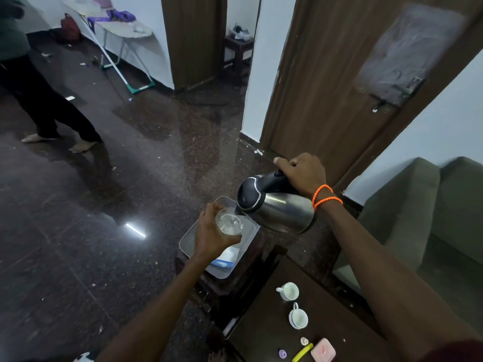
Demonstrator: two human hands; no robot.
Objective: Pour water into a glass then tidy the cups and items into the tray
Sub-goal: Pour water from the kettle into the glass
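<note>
Steel electric kettle (277, 206), black lid and handle, tipped hard over; long axis close to level, spout pointing left and down at the glass (230, 224), base toward the right wrist. Right hand (303, 175) fingers wrapped closed around the black handle; orange bands (325, 195) on that wrist. Left hand (213, 235) fingers curled around the clear glass, mouth facing up toward the camera, water visible inside. Spout lip sits just at the glass rim, on its right side.

Glass and kettle both held in the air above the far end of a grey rectangular tray (190, 237). Tray rests on a small dark wooden stand (235, 280), long axis running away from the wearer; its near corner reaches the stand's edge. Something white with a blue stripe lies in the tray's near end (cannot tell what it is).

Low dark table (261, 330) at lower right, close beside the stand. On it: two white cups (288, 291), well apart from the tray, one nearer the tray, the other (298, 318) just behind; then a pink box (322, 351), a yellow-green bar (302, 352) and two small round bits near the table's near edge.

Open polished dark floor to the left, wide room. Sofa (431, 218) crowds the right side. Another person's bare feet (60, 142) stand far left, well apart.
</note>
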